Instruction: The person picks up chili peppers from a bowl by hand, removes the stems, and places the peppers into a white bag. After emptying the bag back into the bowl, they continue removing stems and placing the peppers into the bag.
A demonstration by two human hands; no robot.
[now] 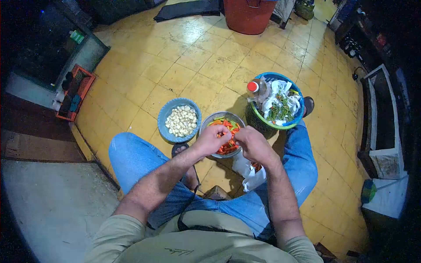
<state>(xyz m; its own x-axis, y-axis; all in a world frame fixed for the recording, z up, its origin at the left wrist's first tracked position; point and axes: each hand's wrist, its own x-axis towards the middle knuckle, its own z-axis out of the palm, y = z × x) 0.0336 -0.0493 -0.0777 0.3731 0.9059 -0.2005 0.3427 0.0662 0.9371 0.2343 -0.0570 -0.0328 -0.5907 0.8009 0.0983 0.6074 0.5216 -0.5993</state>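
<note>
Both my hands meet above a metal colander [202, 127] that holds red, orange and green chillies [228, 148]. My left hand [212, 139] has its fingers pinched over the chillies; what is between them is too small to make out. Close beside it, my right hand [253, 143] is closed too, its fingertips partly hidden. A blue bowl [163, 126] of peeled garlic cloves [181, 120] stands to the left of the colander. Below my right hand lies a white plastic bag [252, 177] with some red chillies at its opening.
At the right, a basket [258, 122] bears a blue-rimmed tub with plastic bags, green stems and a red-capped bottle [258, 89]. A red bucket [249, 17] stands at the back, an orange crate [83, 94] at the left, and a white-framed shelf [383, 122] at the right.
</note>
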